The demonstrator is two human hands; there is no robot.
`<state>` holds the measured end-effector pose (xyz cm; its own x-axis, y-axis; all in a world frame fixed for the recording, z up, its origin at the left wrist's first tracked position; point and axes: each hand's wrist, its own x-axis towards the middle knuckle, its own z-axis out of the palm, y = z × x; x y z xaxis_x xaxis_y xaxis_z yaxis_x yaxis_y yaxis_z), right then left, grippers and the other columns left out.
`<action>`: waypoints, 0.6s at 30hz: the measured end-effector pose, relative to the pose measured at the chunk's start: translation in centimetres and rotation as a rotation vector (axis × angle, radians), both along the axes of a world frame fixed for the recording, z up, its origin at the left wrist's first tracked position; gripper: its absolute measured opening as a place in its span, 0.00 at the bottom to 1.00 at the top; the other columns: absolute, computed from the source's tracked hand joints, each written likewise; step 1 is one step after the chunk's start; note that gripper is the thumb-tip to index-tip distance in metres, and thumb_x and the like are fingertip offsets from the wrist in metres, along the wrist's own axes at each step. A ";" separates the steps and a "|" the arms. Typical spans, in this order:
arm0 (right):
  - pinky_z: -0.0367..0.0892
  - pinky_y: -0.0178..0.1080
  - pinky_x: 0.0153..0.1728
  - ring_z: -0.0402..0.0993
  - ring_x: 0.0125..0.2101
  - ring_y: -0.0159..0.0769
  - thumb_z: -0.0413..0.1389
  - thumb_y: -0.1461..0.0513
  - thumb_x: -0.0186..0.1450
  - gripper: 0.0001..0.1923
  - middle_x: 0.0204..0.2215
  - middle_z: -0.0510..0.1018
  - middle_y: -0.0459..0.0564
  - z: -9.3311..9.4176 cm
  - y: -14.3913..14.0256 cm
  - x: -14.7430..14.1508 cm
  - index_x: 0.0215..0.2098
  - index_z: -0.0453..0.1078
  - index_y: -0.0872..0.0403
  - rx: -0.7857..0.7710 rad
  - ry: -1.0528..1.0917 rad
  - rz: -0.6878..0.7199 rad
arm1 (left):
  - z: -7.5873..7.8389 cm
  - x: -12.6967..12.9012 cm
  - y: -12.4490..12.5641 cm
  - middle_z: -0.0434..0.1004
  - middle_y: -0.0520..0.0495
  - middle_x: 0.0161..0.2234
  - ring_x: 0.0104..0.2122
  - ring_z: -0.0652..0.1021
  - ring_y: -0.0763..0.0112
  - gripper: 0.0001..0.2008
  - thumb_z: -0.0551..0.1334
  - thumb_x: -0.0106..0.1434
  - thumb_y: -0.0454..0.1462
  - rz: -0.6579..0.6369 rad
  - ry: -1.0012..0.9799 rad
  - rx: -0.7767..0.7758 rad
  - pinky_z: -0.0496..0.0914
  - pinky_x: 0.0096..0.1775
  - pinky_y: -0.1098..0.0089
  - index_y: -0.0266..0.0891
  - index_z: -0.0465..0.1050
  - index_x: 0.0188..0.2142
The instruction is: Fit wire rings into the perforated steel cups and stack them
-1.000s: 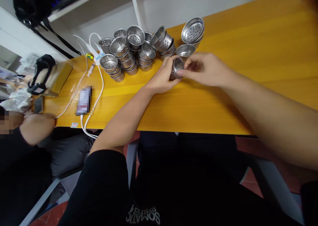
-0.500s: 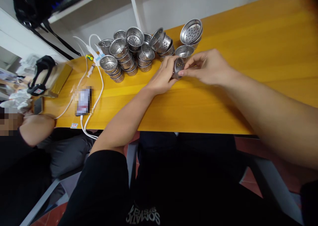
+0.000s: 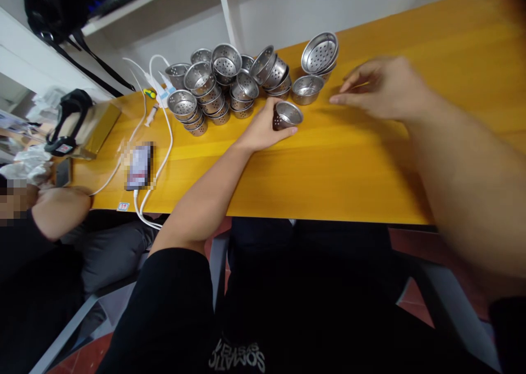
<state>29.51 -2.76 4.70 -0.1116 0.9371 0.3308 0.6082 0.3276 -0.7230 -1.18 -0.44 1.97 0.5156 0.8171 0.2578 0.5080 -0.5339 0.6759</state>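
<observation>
Resting on the yellow counter point(image 3: 370, 165), a perforated steel cup point(image 3: 286, 115) sits in the left hand point(image 3: 263, 130) grip; right hand point(image 3: 384, 89) hovers open, empty; a nudge could topple the stacked cups point(image 3: 213, 86) nearby

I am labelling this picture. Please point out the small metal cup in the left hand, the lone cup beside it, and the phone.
small metal cup point(image 3: 286, 114), head view, its rim.
lone cup point(image 3: 307, 88), head view, its side wall.
phone point(image 3: 138, 166), head view, its blurred screen.

Strainer cup point(image 3: 286, 115) on table point(image 3: 329, 165), before cup pile point(image 3: 230, 80).
</observation>
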 end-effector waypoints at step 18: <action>0.67 0.59 0.69 0.69 0.63 0.58 0.62 0.48 0.75 0.27 0.58 0.70 0.62 -2.3 1.3 -3.1 0.67 0.75 0.49 0.120 -0.451 -0.001 | 0.2 -0.2 0.3 0.70 0.32 0.69 0.72 0.71 0.48 0.37 0.75 0.62 0.37 0.169 0.077 0.106 0.64 0.77 0.51 0.38 0.63 0.67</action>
<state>26.42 -1.48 2.41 -0.2682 0.8953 0.3557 0.8533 0.3921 -0.3437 -1.40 -0.14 2.17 0.3950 0.8640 0.3123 0.6445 -0.5028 0.5760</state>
